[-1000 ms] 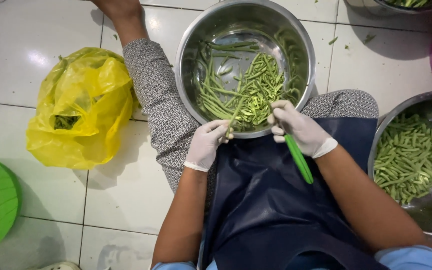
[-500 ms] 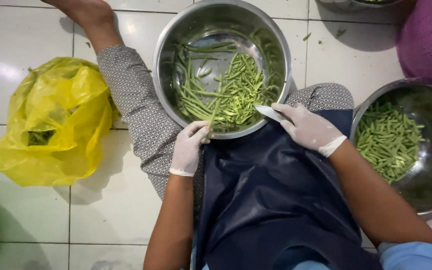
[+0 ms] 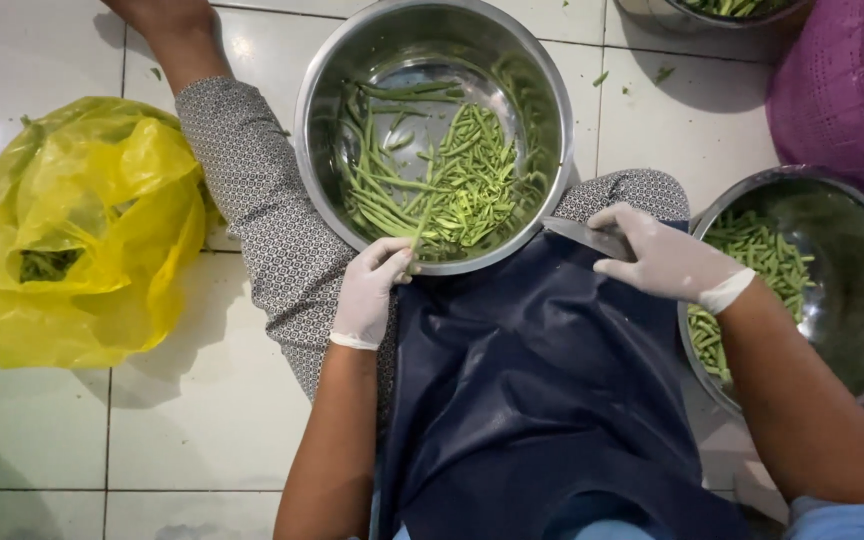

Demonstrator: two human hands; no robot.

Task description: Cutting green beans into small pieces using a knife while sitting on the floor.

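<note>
White tiled floor [image 3: 42, 440]. Bowl [image 3: 542, 130] of beans [image 3: 452, 190], upper centre. Left hand [image 3: 372, 295]: fingers pinching a bean. Right hand [image 3: 667, 262]: fingers closed round knife [image 3: 584, 236]. Yellow bag [image 3: 82, 230], left.

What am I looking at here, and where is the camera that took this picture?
The camera sits on a person's head and looks down, so you see their own arms and lap. They sit on a white tiled floor wearing a dark blue apron and thin white gloves. The left hand pinches a long green bean at the rim of a steel bowl holding more beans. The right hand grips a knife. On the person's right stands a second steel bowl with cut bean pieces; on their left lies a yellow plastic bag. A pink basket sits at the top corner.
</note>
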